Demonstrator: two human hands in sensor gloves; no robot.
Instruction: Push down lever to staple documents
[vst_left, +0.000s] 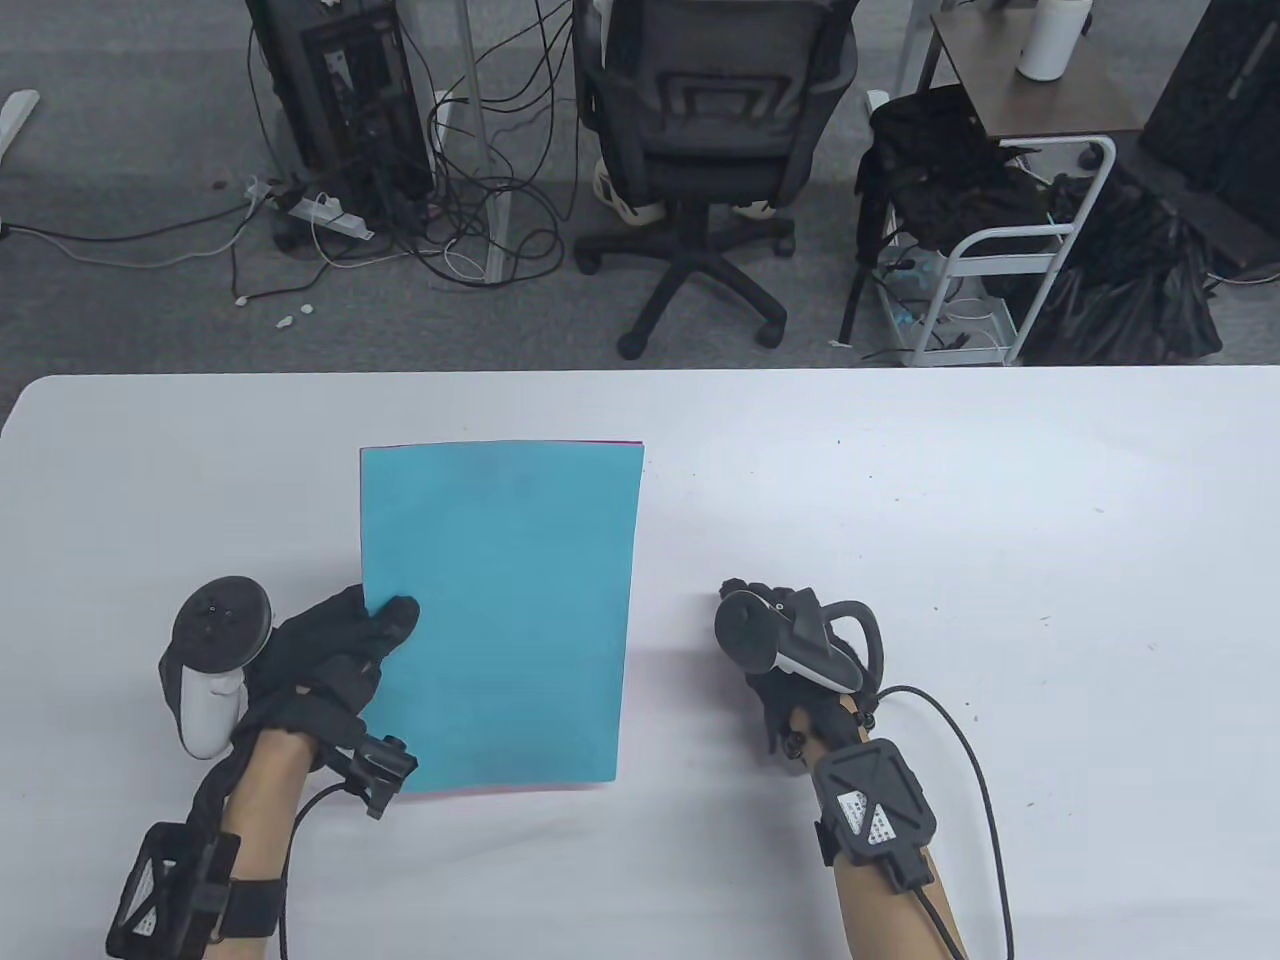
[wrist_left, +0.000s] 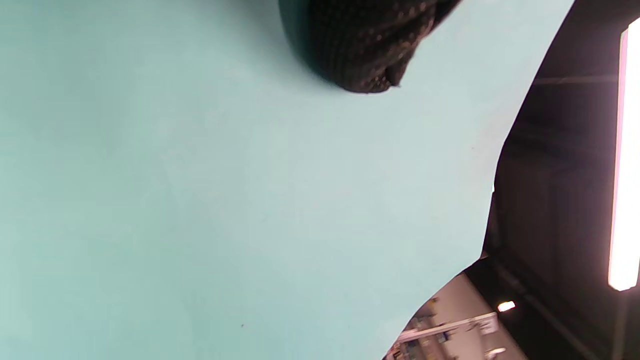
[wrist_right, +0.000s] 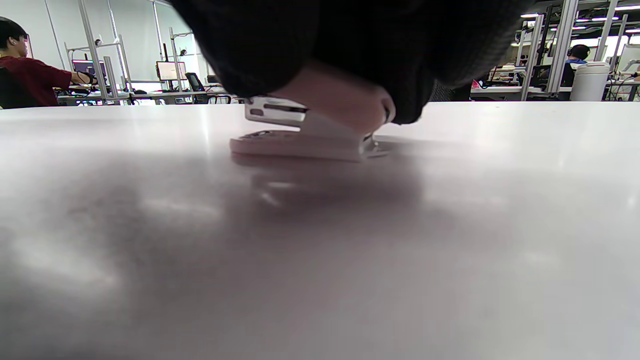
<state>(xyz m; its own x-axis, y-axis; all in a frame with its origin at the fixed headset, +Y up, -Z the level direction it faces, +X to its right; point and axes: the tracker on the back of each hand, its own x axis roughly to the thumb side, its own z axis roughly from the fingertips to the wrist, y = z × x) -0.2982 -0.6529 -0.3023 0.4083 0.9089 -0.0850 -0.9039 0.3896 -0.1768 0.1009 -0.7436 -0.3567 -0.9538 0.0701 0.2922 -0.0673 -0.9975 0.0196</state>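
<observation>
A stack of sheets with a blue sheet (vst_left: 510, 610) on top and a pink edge showing beneath lies left of centre on the white table (vst_left: 1000, 560). My left hand (vst_left: 385, 625) pinches the stack's left edge, thumb on top. The left wrist view shows the thumb (wrist_left: 360, 45) on the blue sheet (wrist_left: 225, 200). My right hand (vst_left: 790, 640) rests on the table to the right of the sheets, apart from them. In the right wrist view it (wrist_right: 350, 45) covers and grips a pale pink stapler (wrist_right: 310, 135) standing on the table. The stapler is hidden in the table view.
Beyond the table's far edge stand an office chair (vst_left: 700, 130), a white wire cart (vst_left: 1000, 260) and loose cables (vst_left: 470, 220) on the floor. The right hand's cable (vst_left: 975, 760) trails over the table.
</observation>
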